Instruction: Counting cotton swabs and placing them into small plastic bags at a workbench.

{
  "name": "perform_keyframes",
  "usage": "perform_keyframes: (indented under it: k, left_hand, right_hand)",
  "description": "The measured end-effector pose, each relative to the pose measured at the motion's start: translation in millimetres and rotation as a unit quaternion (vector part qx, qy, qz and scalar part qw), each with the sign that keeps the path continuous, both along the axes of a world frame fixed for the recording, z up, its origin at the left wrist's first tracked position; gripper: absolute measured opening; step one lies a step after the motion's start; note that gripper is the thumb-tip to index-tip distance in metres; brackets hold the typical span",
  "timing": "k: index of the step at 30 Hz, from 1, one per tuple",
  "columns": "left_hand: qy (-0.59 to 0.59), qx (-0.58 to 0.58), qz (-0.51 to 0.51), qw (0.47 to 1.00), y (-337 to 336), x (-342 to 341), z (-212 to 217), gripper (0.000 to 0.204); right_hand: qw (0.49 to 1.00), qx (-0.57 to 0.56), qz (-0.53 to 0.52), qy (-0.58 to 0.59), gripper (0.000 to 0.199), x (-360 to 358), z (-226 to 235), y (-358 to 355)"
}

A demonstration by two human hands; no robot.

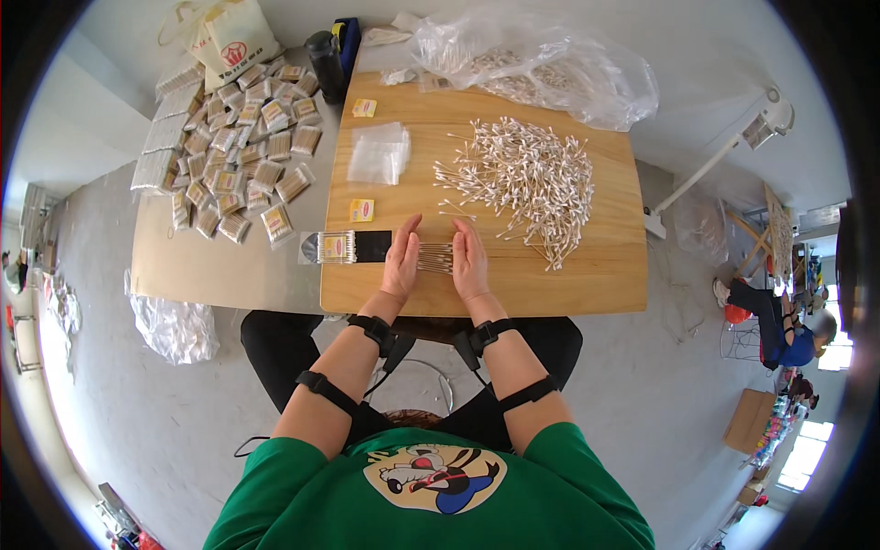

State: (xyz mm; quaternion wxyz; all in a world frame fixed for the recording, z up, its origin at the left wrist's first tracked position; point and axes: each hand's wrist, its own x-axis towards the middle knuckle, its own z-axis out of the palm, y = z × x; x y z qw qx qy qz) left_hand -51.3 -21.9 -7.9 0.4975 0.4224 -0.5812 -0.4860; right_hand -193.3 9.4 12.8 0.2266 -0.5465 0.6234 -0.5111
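A row of cotton swabs (pixel 434 258) lies on the wooden table between my two hands, sticks running crosswise. My left hand (pixel 401 263) stands on edge at the left ends, palm inward and fingers straight. Facing it, my right hand (pixel 470 264) is at the right ends, fingers also stretched out; the palms hide the swab tips. Just left of my left hand is a black strip (pixel 373 246). Beside that lies a clear pack of swabs (pixel 335 247) with a yellow label card. A loose yellow card (pixel 361 211) lies above the strip.
A big loose pile of cotton swabs (pixel 541 174) spreads at right. Clear plastic bags (pixel 378 154) and another yellow card (pixel 365 107) lie at left. Filled packs (pixel 261 137) heap on the metal table. Behind stand a dark bottle (pixel 326 67) and a large plastic bag (pixel 605 78).
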Motion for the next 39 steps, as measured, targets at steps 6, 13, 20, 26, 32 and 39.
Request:
perform_keyframes:
  k: [6, 13, 20, 26, 32, 39]
  left_hand:
    - [0.079, 0.075, -0.005, 0.994, 2, -3, 1, 0.043]
    - [0.093, 0.088, 0.005, 0.992, 4, -4, 4, 0.044]
    - [-0.433, -0.211, -0.098, 0.871, 10, 25, 17, 0.060]
    - [-0.525, -0.231, -0.107, 0.812, 19, 22, 4, 0.065]
    - [-0.542, -0.221, -0.081, 0.807, 22, 17, 1, 0.064]
    - [-0.536, -0.216, -0.074, 0.813, 25, 16, 1, 0.062]
  right_hand:
    - [0.999, 0.008, 0.017, -0.039, 0.035, 18, -1, -4]
    - [0.999, -0.012, 0.014, -0.048, 0.034, 25, -6, -10]
    - [0.998, 0.021, -0.059, -0.021, 0.029, -12, -1, 13]
    - [0.997, -0.015, -0.031, 0.063, 0.014, -15, -4, 33]
    - [0.987, -0.054, 0.001, 0.151, 0.017, -14, -8, 39]
    - [0.984, -0.055, 0.025, 0.166, 0.016, -14, -11, 42]
